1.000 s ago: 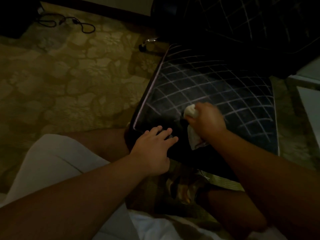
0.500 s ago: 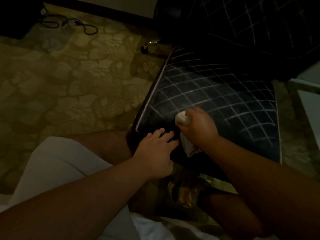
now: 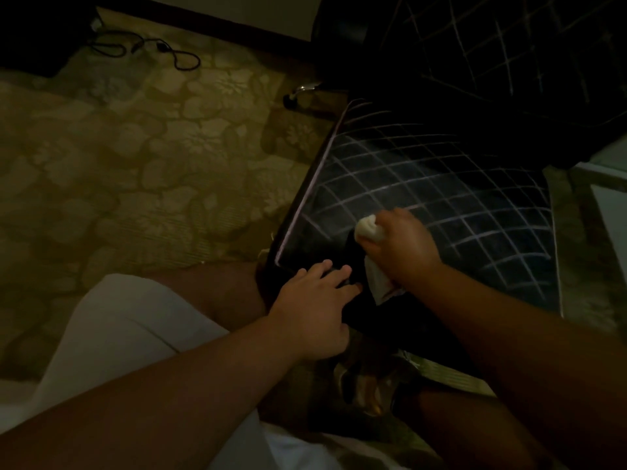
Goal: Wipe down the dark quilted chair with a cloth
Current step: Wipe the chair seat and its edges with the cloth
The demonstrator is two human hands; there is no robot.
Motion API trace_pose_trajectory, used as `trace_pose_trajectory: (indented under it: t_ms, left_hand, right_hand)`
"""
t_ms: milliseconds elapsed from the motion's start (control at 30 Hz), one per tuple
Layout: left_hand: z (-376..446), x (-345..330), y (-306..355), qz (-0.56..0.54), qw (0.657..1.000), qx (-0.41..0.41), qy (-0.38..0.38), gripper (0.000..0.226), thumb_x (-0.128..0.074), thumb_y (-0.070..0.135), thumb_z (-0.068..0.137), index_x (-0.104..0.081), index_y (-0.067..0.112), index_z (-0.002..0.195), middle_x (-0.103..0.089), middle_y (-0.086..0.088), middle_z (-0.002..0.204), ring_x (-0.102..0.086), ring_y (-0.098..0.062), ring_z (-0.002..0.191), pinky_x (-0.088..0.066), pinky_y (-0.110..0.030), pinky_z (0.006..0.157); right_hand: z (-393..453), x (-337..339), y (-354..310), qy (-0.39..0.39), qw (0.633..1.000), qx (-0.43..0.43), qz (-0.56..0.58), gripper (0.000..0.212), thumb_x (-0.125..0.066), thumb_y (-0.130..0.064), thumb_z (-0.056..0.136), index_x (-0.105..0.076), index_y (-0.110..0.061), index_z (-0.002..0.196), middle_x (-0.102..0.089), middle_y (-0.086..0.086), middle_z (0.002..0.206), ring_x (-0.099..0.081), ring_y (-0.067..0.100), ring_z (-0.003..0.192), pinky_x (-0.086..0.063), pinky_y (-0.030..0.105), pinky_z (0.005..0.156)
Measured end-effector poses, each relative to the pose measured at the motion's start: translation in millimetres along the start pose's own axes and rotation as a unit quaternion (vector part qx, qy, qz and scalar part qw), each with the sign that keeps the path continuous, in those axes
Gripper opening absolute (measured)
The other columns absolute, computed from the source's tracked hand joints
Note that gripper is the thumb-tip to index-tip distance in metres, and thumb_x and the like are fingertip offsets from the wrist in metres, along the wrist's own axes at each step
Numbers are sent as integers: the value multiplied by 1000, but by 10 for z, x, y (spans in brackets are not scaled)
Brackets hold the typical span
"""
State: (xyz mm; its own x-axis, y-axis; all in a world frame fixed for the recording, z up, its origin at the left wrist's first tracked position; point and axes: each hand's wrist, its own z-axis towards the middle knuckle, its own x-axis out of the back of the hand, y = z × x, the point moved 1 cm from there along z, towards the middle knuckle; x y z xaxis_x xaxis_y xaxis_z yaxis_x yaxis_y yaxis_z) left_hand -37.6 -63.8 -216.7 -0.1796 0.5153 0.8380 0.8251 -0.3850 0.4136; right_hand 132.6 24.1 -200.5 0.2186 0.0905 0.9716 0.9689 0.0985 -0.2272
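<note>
The dark quilted chair seat [image 3: 441, 184], crossed by pale diamond stitching, fills the right half of the view, and its backrest [image 3: 509, 56] rises behind it in shadow. My right hand [image 3: 400, 245] grips a bunched white cloth [image 3: 368, 228] and presses it on the front left part of the seat; a loose end of the cloth hangs below my wrist. My left hand [image 3: 315, 303] rests with fingers spread on the seat's front left corner, just left of the cloth.
A patterned yellowish carpet [image 3: 135, 171] covers the floor to the left. A black cable [image 3: 146, 49] lies at the far left by the wall. A chair caster [image 3: 298, 95] shows behind the seat. A pale furniture edge [image 3: 607, 184] stands at right. My knees are below.
My right hand has slid the cloth a little to the left across the front of the seat, toward my left hand, then eased back. My left hand stays on the corner.
</note>
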Motion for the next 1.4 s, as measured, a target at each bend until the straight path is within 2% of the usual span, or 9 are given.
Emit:
trace_pose_trajectory:
  t_ms: [133,333,533,667,767,900,1167,1300,1400]
  left_hand:
    - [4,29,33,3,1000,0,-1,72,-53,45,95,-25,34,160,-14,3,169,-4,-27,156,-15,-54,124]
    - [-1,34,-4,-2,1000,2,8,72,-53,45,95,-24,36,160,-11,5,171,-3,-25,156,-12,-53,124]
    - [-14,33,47,15,1000,-5,0,68,-54,47,91,-37,27,155,-28,-1,162,-10,-32,152,-16,-59,122]
    - [-22,38,67,24,1000,-16,-4,66,-54,48,90,-44,26,152,-34,-2,155,-15,-33,148,-21,-59,120]
    - [-24,21,44,11,1000,-18,-16,72,-53,46,92,-31,31,159,-20,0,166,-5,-32,153,-12,-58,122]
    - [-25,35,-5,-1,1000,-16,-19,76,-51,44,95,-18,35,163,-8,2,171,1,-27,156,-6,-53,124]
    - [-9,58,-19,-1,1000,-20,-3,62,-50,46,94,-45,26,152,-35,-2,157,-17,-30,147,-18,-57,123]
    - [-9,30,-43,-27,1000,-14,0,72,-51,44,94,-25,35,161,-14,4,169,-2,-27,155,-6,-54,124]
    - [-6,28,-82,-37,999,-11,0,73,-52,43,94,-23,37,161,-8,5,171,3,-24,156,-2,-53,124]
  right_hand:
    - [-116,-50,-33,-33,996,81,-33,39,-72,-42,85,-66,-15,113,-58,7,110,-60,26,97,-43,31,74]
    - [314,-54,-38,56,996,-63,19,40,-68,-40,89,-63,-12,118,-58,12,117,-59,27,98,-38,29,73]
    - [-19,-72,-216,-18,998,50,28,30,-72,-42,85,-69,-19,105,-50,-2,98,-53,18,87,-38,28,70]
    - [-73,-100,-189,-49,992,110,-22,33,-71,-42,85,-67,-21,109,-50,-2,102,-54,17,87,-36,27,69]
    - [74,-111,-165,3,998,56,-40,38,-67,-44,88,-63,-19,117,-53,4,114,-57,22,93,-42,30,72]
    - [328,-73,-206,49,996,-76,22,35,-64,-38,92,-62,-11,114,-54,11,121,-57,25,98,-36,29,72]
    - [41,-70,-324,-58,991,121,-26,31,-72,-45,84,-66,-19,100,-48,-2,98,-58,23,88,-35,28,67]
    - [374,-68,-241,9,1000,10,-25,43,-67,-48,88,-62,-16,116,-55,7,117,-58,26,98,-41,31,73]
    - [517,-66,-278,46,998,-50,-8,43,-65,-44,91,-61,-10,117,-57,13,118,-58,29,100,-38,31,72]
